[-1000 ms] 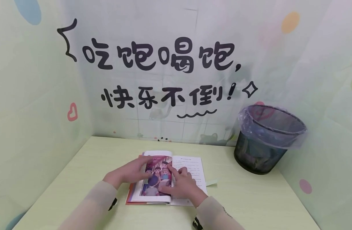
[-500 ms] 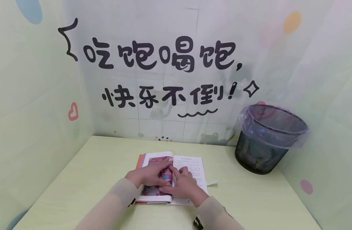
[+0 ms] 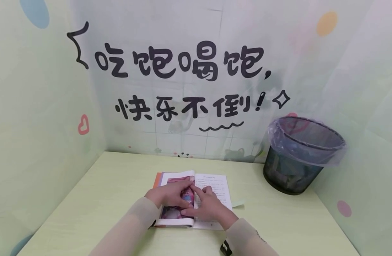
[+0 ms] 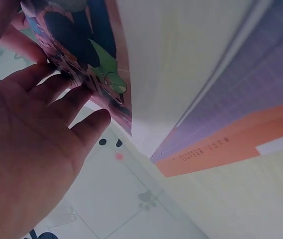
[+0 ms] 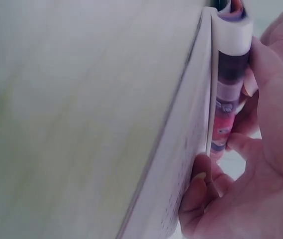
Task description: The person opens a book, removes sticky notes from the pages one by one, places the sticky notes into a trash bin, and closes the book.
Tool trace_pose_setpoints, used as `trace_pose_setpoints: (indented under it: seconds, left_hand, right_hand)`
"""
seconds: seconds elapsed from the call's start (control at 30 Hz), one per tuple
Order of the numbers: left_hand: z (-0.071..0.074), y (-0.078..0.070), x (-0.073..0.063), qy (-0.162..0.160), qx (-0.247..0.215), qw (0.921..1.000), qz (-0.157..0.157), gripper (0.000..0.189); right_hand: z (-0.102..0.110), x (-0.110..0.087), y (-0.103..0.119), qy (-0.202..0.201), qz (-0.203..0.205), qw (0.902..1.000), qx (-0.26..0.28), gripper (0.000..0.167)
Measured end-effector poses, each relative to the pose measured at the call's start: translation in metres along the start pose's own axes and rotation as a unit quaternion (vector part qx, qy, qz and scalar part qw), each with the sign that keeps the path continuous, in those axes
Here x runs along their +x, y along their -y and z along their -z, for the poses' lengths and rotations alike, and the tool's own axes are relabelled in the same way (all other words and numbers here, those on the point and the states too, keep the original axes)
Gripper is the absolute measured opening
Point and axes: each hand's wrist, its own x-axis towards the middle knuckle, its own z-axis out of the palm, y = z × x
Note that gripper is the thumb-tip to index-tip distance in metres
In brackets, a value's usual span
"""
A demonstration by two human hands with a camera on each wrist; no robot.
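Observation:
An open book lies on the table, with a colour illustration on its left page [image 3: 176, 178] and printed text on its right page [image 3: 220, 188]. My left hand [image 3: 171, 193] rests on the illustration, fingers extended towards the spine. My right hand [image 3: 211, 207] meets it there: index finger and thumb touch the illustrated page beside the spine, while the other fingers curl above the text page. In the left wrist view, the fingers of my left hand [image 4: 37, 149] lie against the picture, and the book's orange and purple cover flap [image 4: 206, 152] shows beyond the page edge.
A black waste bin [image 3: 291, 174] with a purple plastic liner stands at the back right of the pale table [image 3: 279, 220]. A pale green slip [image 3: 239, 204] sticks out past the book's right edge. A printed wall sheet [image 3: 183, 142] closes off the back.
My left hand has slid right across the illustrated page, from its outer part to near the spine. My right hand has stayed in nearly the same place on the book.

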Motion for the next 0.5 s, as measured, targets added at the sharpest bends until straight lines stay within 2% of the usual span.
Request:
trace_pose_setpoints:
  seconds: [0.1,0.17,0.23,0.3,0.4,0.5]
  left_hand:
    - [-0.001,-0.002,-0.001,-0.003,0.013,0.9999,-0.002,0.095]
    - [-0.002,-0.002,-0.001,-0.004,0.018,0.9998,-0.003,0.095]
    - [-0.002,-0.003,0.000,-0.005,0.020,0.9998,-0.004,0.096]
    - [-0.003,-0.003,0.000,-0.005,0.021,0.9998,-0.001,0.098]
    - [-0.005,-0.004,0.002,-0.006,0.034,0.9994,0.004,0.100]
    - [-0.005,-0.003,0.002,-0.007,0.046,0.9989,0.007,0.101]
  right_hand:
    - [0.008,-0.001,-0.006,0.021,0.006,0.9992,0.034,0.100]
    - [0.014,0.000,-0.012,0.028,0.011,0.9975,0.064,0.088]
    - [0.020,0.001,-0.016,0.023,0.009,0.9953,0.094,0.072]
    - [0.027,0.002,-0.021,0.002,0.008,0.9941,0.108,0.057]
    - [0.038,0.002,-0.026,-0.047,-0.023,0.9951,0.083,0.044]
    - [0.050,0.001,-0.030,-0.097,-0.061,0.9931,0.025,0.043]
